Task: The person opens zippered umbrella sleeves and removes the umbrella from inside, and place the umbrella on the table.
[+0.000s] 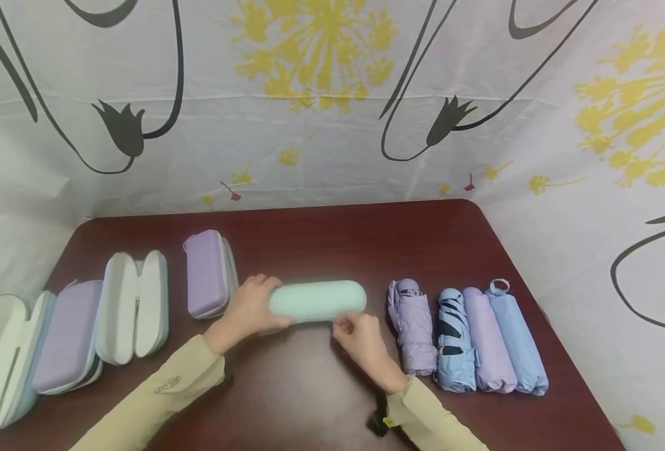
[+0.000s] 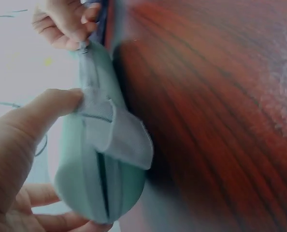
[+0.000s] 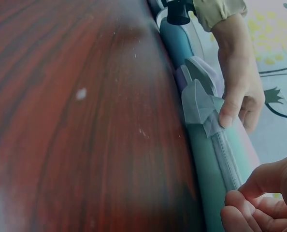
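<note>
A mint green zip case (image 1: 318,300) lies lengthwise across the middle of the table. My left hand (image 1: 253,307) grips its left end, the thumb on the near side by a grey fabric tab (image 2: 126,137). At the near edge toward the right end, my right hand (image 1: 361,341) pinches the zipper pull (image 2: 83,47), mostly hidden by the fingertips. The zipper (image 3: 225,157) runs along the side between both hands. In the left wrist view a dark gap shows in the seam at the end near my left hand.
Left of the hands are a purple case (image 1: 205,272), an open white-lined case (image 1: 131,307), another purple case (image 1: 68,335) and an open case (image 1: 5,363). Several folded umbrellas (image 1: 413,332) lie at the right. A patterned cloth (image 1: 332,156) hangs behind the table.
</note>
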Tool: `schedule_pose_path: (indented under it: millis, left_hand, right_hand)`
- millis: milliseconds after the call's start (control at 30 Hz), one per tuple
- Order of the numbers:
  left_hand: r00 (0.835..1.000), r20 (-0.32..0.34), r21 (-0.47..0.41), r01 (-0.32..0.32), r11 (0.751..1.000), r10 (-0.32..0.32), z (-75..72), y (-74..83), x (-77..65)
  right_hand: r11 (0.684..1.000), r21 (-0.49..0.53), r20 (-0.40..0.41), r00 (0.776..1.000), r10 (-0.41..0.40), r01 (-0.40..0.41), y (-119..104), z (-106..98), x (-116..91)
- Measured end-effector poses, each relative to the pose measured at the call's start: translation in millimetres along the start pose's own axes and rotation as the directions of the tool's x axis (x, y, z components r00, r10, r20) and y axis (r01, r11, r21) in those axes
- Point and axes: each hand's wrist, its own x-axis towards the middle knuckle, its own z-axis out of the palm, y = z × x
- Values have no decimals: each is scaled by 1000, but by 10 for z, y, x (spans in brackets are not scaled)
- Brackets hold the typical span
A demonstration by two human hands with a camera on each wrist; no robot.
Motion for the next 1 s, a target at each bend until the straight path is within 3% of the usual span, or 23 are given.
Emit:
schedule_pose_path:
  millis: [300,467,667,1000]
  left_hand:
    - [998,35,-193,-53,980,61,-40,-173,-83]
    - [997,-2,-230,-81,970,83,-1,-230,-112]
    - [990,-90,-246,-127,961,107,68,-274,-134]
    - [993,-97,-379,-95,921,62,156,-348,-165]
  right_hand:
    - [1000,0,-14,1000,-7,7,-13,40,19]
    - [1000,27,15,1000,15,-15,-53,60,5]
    - [998,57,41,999,16,-18,-107,121,-1]
    - [1000,28,57,998,-5,3,-178,215,9]
